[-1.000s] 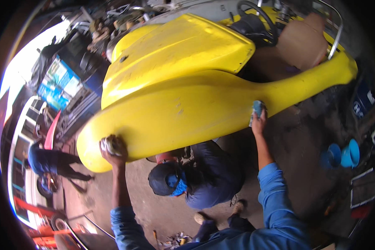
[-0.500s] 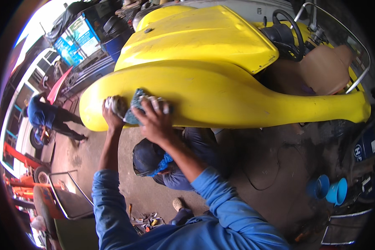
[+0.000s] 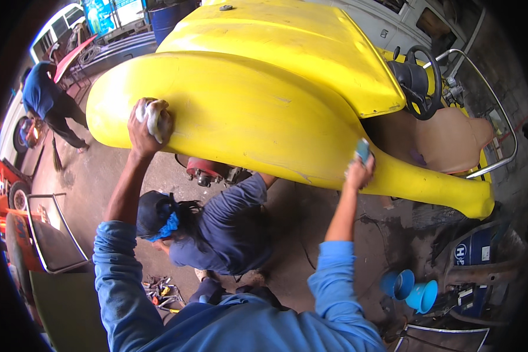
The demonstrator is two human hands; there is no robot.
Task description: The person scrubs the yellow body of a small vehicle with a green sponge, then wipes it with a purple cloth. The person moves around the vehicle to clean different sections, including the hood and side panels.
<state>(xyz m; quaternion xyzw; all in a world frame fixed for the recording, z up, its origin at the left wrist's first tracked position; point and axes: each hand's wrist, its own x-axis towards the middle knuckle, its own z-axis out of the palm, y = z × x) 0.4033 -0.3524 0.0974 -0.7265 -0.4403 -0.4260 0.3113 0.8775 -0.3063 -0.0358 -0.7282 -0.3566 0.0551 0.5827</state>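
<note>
Left hand, head view: the left hand (image 3: 148, 129) is curled around a pale wad (image 3: 155, 119), cloth-like and crumpled, holding it against yellow bodywork near the rounded end.
Right hand: the right hand (image 3: 360, 173) grips a small blue-green pad (image 3: 364, 151) that pokes up past the fingers; how each finger sits on it is too small to tell.
Spacing: both arms reach forward in blue sleeves, the two hands well apart.
Yellow fender: the long fender (image 3: 234, 111) lies across the middle of the view, under both hands, broad and rounded at left, narrowing to a tail at right; pale scuffs mark its lower side near the right hand.
Behind the fender: a yellow hood (image 3: 281, 56), a black steering wheel (image 3: 439, 88), a tan seat (image 3: 452, 141) and a bent silver bar (image 3: 493, 167).
Below the fender: a co-worker (image 3: 220, 234) in a dark cap (image 3: 152, 210) is crouched, one arm reaching up to its lower edge.
Floor: loose tools (image 3: 161, 293) are scattered at lower left of the crouched figure; two blue buckets (image 3: 422, 297) stand close together at right.
Far left: another person (image 3: 46, 94) in blue bends forward beside a pinkish-red panel (image 3: 73, 56).
</note>
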